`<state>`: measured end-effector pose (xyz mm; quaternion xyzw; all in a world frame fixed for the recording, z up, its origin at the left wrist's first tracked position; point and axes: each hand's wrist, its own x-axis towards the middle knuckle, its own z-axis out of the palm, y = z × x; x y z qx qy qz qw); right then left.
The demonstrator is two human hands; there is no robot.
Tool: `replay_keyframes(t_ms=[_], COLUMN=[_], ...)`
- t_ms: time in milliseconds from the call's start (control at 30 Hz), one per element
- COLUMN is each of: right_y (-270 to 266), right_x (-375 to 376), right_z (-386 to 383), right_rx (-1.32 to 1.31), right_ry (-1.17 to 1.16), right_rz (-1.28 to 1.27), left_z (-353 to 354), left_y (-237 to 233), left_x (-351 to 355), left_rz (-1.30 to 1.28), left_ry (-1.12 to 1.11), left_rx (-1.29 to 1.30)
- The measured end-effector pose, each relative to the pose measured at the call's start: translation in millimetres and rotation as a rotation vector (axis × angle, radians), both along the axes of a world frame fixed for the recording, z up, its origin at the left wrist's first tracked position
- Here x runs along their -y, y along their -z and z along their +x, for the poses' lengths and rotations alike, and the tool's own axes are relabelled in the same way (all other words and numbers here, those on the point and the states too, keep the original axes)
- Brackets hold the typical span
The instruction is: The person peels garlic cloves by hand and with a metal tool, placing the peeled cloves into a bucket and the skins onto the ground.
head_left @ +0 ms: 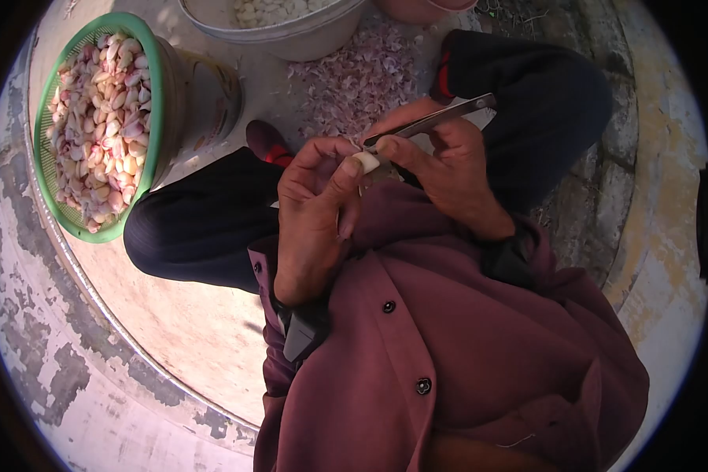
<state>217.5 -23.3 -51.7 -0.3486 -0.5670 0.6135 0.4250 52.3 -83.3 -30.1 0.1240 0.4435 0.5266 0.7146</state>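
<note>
Between the thumb and fingers of my left hand (316, 208) is a pale garlic clove (366, 163), held above my lap. My right hand (448, 161) grips a small knife (436, 118) with a dark, flat handle pointing up and right. The thumb of my right hand lies close against the clove. The knife's working end is at the clove and mostly hidden by my fingers.
A green basket (151, 118) heaped with unpeeled garlic cloves (102, 126) rests on a bucket (212, 98) at left. A pale tub (307, 39) holding peeled cloves stands at top. Garlic skins (358, 79) litter the ground beyond my hands. Part of a pink container (417, 8) shows.
</note>
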Motion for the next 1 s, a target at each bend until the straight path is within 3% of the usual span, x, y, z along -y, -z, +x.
replay_keyframes(t_ms=[367,533,700,800,867,1000], right_y=[-10,-7,-5,-5,2,5], right_x=[-2,-4,-4,-6,-8,-24], right_z=[-3,-3,-1,-1,-1,3], right_rx=[0.241,0.157,0.102,0.17,0.31,0.129], right_ry=[0.06,0.075,0.059,0.034,0.138,0.194], right_rz=[0.184,0.16,0.136,0.192,0.357,0.131], left_z=[-6,4,10,11,9,9], left_y=[1,2,2,-2,-3,-4], left_x=[-6,-7,-13,-14,-12,-7], left_rz=[0.049,0.046,0.033,0.012,0.014,-0.033], left_ry=[0.072,0.002,-0.007,-0.001,0.038,0.006], left_rx=[-0.078,0.034,-0.185,-0.252,-0.306,-0.264])
